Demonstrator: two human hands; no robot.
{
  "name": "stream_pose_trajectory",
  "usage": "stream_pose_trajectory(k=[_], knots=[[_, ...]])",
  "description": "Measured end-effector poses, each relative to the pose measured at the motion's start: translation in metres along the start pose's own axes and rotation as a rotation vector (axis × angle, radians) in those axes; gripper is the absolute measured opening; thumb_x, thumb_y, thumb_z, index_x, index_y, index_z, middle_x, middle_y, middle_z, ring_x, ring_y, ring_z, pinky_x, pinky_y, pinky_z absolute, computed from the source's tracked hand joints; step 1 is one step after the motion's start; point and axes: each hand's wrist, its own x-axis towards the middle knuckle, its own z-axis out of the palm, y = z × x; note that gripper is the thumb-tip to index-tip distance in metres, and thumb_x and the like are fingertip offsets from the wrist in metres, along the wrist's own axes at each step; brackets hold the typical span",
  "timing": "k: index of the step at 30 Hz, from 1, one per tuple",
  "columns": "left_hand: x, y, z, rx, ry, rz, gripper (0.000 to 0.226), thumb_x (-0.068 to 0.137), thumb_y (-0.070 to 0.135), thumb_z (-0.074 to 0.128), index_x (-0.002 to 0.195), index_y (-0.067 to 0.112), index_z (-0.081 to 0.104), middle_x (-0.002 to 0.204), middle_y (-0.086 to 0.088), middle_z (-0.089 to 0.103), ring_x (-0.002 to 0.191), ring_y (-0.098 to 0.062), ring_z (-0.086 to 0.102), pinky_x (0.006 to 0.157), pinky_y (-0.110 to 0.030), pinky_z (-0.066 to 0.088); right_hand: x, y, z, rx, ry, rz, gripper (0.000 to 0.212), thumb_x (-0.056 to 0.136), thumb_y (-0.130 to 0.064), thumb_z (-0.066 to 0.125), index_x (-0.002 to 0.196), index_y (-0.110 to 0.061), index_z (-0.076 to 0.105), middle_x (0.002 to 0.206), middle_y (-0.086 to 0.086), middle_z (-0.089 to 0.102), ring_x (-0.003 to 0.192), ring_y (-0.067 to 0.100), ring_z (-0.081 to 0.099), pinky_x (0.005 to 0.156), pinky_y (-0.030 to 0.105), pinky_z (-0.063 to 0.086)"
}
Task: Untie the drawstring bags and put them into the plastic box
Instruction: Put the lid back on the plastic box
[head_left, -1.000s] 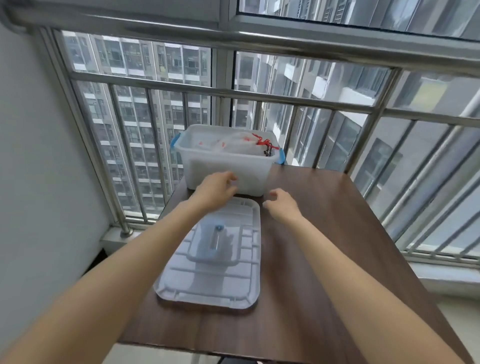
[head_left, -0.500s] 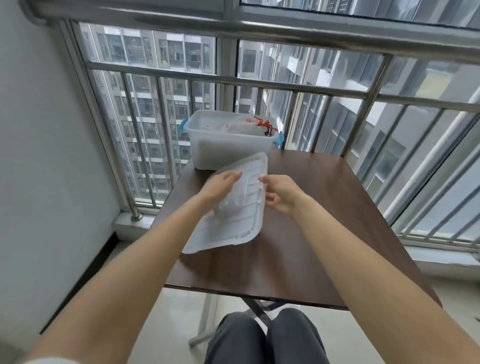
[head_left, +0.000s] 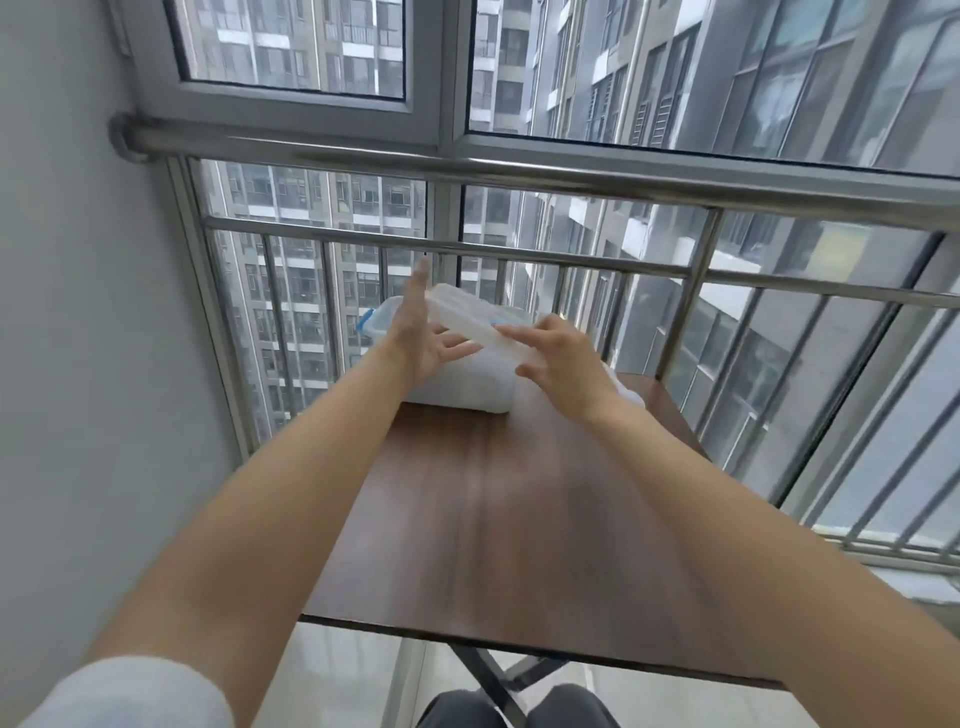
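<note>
While both arms reach forward, one brown wood-grain bench (head_left: 498, 519) carries everything, backed by one steel railing (head_left: 519, 171). One plastic box (head_left: 462, 384) (translucent white, with a blue latch showing at its left end) sits at the far edge, directly under and beyond the hands. One matching lid (head_left: 467, 317) is held tilted above the box, between the two hands. The left hand (head_left: 421, 338) is spread flat against the lid's left end, fingers pointing up, grip not closed. The right hand (head_left: 561, 358) lies on the lid's near right edge, its fingers curled over it. Motion blur hides the box's contents, so no drawstring bags can be counted.
</note>
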Motion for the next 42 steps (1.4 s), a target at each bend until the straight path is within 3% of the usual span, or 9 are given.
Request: stream_pose_trajectory(k=[4,9,17,23,27,33,36,39,42], knots=[[0.018,0.009,-0.002,0.308,0.168,0.096,0.029,0.091,0.020,0.057,0.115,0.003,0.053,0.110,-0.010,0.058,0.086,-0.017,0.061,0.070,-0.024,0.053,0.013,0.013,0.006,-0.152,0.068,-0.066,0.053,0.083,0.002,0.062,0.129,-0.023,0.055,0.100,0.009,0.051,0.099,0.021,0.049,0.093,0.034,0.043],[0.060,0.017,-0.030,0.772,0.297,0.182,0.014,0.090,0.022,0.059,0.091,0.008,0.061,0.089,-0.007,0.059,0.085,-0.021,0.056,0.067,-0.025,0.045,0.056,0.030,0.035,-0.269,0.077,-0.159,0.057,0.077,0.011,0.063,0.123,-0.023,0.061,0.095,0.013,0.055,0.094,0.031,0.052,0.083,0.047,0.048],[0.145,0.026,-0.085,1.112,0.428,0.182,0.030,0.094,0.024,0.049,0.102,0.000,0.063,0.089,-0.011,0.059,0.079,-0.025,0.055,0.077,-0.036,0.048,0.138,0.058,0.111,-0.282,-0.082,-0.186,0.056,0.086,-0.004,0.061,0.134,-0.031,0.048,0.121,0.007,0.047,0.108,0.026,0.050,0.088,0.037,0.047],[0.191,0.022,-0.109,1.303,0.507,0.164,0.037,0.096,0.021,0.042,0.090,-0.010,0.062,0.084,-0.017,0.052,0.062,-0.022,0.045,0.059,-0.033,0.041,0.175,0.087,0.130,-0.339,-0.273,0.139,0.061,0.089,-0.066,0.027,0.143,-0.039,0.025,0.153,0.003,0.020,0.142,0.024,0.012,0.111,0.056,0.009],[0.203,0.020,-0.117,1.381,0.529,0.197,0.033,0.093,0.014,0.042,0.066,-0.004,0.053,0.101,-0.037,0.057,0.094,-0.041,0.056,0.077,-0.041,0.044,0.191,0.098,0.138,-0.272,-0.345,0.260,0.059,0.090,-0.065,0.020,0.143,-0.040,0.026,0.154,-0.001,0.025,0.141,0.025,0.021,0.108,0.055,0.018],[0.217,0.018,-0.132,1.248,0.587,0.160,0.032,0.091,0.014,0.045,0.061,0.005,0.039,0.086,-0.018,0.049,0.053,-0.019,0.039,0.045,-0.028,0.028,0.207,0.103,0.147,-0.241,-0.428,0.245,0.052,0.093,-0.056,0.028,0.143,-0.040,0.027,0.153,-0.003,0.028,0.138,0.024,0.029,0.109,0.051,0.028],[0.222,0.017,-0.135,1.205,0.595,0.113,0.024,0.091,0.021,0.053,0.081,-0.001,0.055,0.098,-0.018,0.060,0.079,-0.029,0.058,0.062,-0.031,0.043,0.205,0.105,0.148,-0.246,-0.437,0.232,0.050,0.094,-0.051,0.027,0.143,-0.041,0.025,0.153,-0.006,0.027,0.139,0.023,0.027,0.110,0.050,0.027],[0.223,0.017,-0.140,1.279,0.696,0.058,0.034,0.087,0.036,0.061,0.104,0.006,0.062,0.121,-0.013,0.058,0.122,-0.033,0.043,0.098,-0.044,0.039,0.202,0.106,0.150,-0.245,-0.428,0.223,0.050,0.094,-0.052,0.026,0.143,-0.042,0.025,0.154,-0.007,0.026,0.140,0.021,0.025,0.112,0.049,0.025],[0.224,0.018,-0.144,1.148,0.625,-0.025,0.040,0.086,0.035,0.063,0.115,0.011,0.054,0.131,-0.014,0.050,0.123,-0.033,0.042,0.103,-0.045,0.037,0.201,0.107,0.150,-0.249,-0.422,0.227,0.049,0.094,-0.051,0.025,0.143,-0.043,0.024,0.154,-0.007,0.025,0.141,0.022,0.024,0.112,0.049,0.024]])
